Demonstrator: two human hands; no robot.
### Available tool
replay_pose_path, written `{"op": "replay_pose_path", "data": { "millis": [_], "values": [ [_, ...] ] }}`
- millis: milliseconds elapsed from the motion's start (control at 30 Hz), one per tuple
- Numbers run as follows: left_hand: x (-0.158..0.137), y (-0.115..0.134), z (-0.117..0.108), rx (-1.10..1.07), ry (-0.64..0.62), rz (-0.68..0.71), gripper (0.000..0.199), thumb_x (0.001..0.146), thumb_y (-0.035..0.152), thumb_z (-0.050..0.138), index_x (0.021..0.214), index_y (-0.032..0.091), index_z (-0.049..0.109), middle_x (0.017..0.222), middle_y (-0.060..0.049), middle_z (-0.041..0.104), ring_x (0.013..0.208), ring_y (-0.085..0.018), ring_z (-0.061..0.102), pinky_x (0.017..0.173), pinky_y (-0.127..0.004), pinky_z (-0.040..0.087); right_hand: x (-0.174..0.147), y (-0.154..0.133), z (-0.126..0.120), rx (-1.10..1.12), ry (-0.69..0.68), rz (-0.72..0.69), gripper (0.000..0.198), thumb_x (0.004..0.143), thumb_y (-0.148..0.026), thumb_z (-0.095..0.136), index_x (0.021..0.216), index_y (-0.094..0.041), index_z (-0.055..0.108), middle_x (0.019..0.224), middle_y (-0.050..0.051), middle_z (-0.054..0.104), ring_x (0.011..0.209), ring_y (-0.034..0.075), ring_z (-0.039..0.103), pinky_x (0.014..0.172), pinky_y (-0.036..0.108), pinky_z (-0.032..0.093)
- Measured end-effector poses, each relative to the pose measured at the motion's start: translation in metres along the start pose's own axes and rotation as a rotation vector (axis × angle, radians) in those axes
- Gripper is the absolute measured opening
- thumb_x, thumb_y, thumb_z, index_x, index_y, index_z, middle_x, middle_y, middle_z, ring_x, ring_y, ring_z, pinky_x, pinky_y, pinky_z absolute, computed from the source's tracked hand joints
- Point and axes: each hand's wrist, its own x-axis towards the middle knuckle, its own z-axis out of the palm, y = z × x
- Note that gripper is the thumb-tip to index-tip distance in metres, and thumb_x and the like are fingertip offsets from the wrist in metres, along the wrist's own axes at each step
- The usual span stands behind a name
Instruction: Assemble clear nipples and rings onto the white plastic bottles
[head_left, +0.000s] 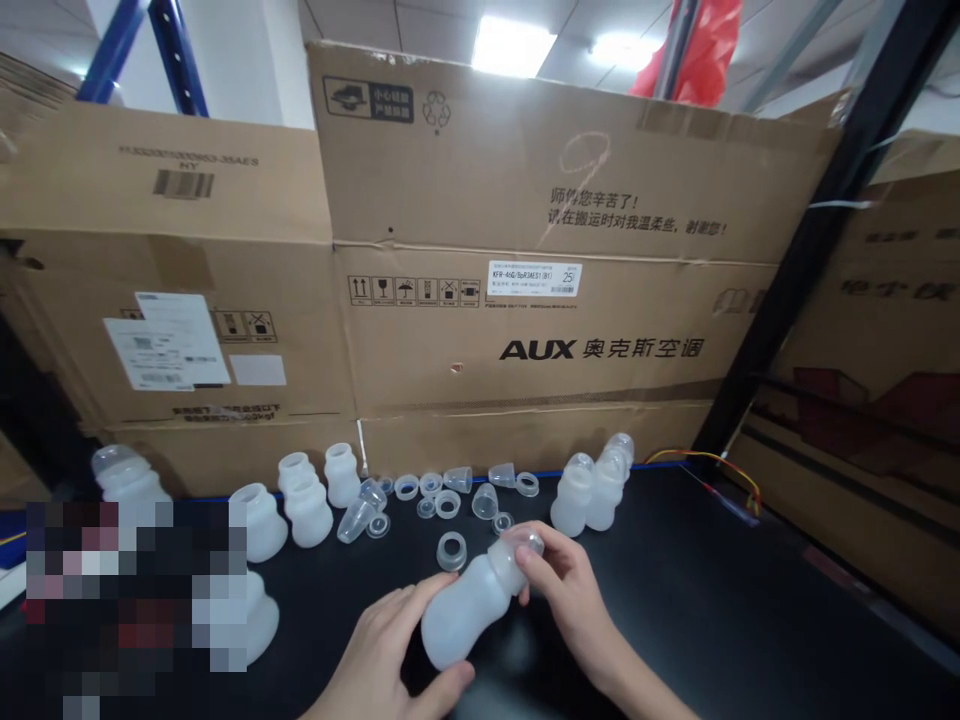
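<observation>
A frosted baby bottle (469, 610) lies tilted between my hands, its top toward the upper right. My left hand (394, 645) is wrapped round the bottle's body, thumb at the base. With thumb and fingers, my right hand (566, 585) grips the clear cap (527, 543) and collar end of the same bottle. Just behind it lies a loose collar ring (451, 552). Farther back are more rings (448, 504), clear caps (485, 502) and small clear discs (378, 525).
Several uncapped bottles (307, 510) stand at the left. A group of capped bottles (574, 495) stands at the right. A large cardboard box wall (420, 350) closes off the back of the black table (712, 600). A yellow-red wire (720, 458) runs along the right. The lower left is pixelated.
</observation>
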Motion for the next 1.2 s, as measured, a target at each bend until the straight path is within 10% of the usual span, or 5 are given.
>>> {"op": "replay_pose_path", "data": {
  "millis": [367,700,1200],
  "values": [
    [0.025,0.018,-0.027,0.057,-0.202,0.109,0.032,0.088,0.031,0.072,0.12,0.029,0.071,0.123,-0.008,0.074,0.109,-0.029,0.074,0.096,-0.047,0.063,0.016,-0.014,-0.044,-0.348,0.477,-0.315,0.032,0.087,-0.048,0.077,0.103,-0.024,0.063,0.085,0.001,0.065,0.07,0.016,0.059,0.061,0.025,0.05],
    [0.02,0.007,-0.026,0.057,-0.354,0.054,0.055,0.096,0.036,0.064,0.15,0.035,0.053,0.171,-0.005,0.034,0.152,-0.039,0.041,0.116,-0.063,0.045,0.018,-0.016,-0.056,-0.795,0.155,-0.446,0.026,0.096,-0.037,0.067,0.119,-0.024,0.063,0.086,0.0,0.063,0.063,0.015,0.058,0.057,0.027,0.051],
    [0.026,0.024,-0.038,-0.039,-0.245,0.076,0.031,0.092,0.022,0.066,0.122,0.032,0.071,0.121,-0.007,0.069,0.112,-0.027,0.068,0.1,-0.045,0.059,0.022,-0.027,-0.075,-1.217,0.413,-0.577,0.017,0.089,-0.031,0.058,0.103,-0.025,0.064,0.109,0.005,0.069,0.099,0.026,0.066,0.079,0.034,0.052]
  ]
}}
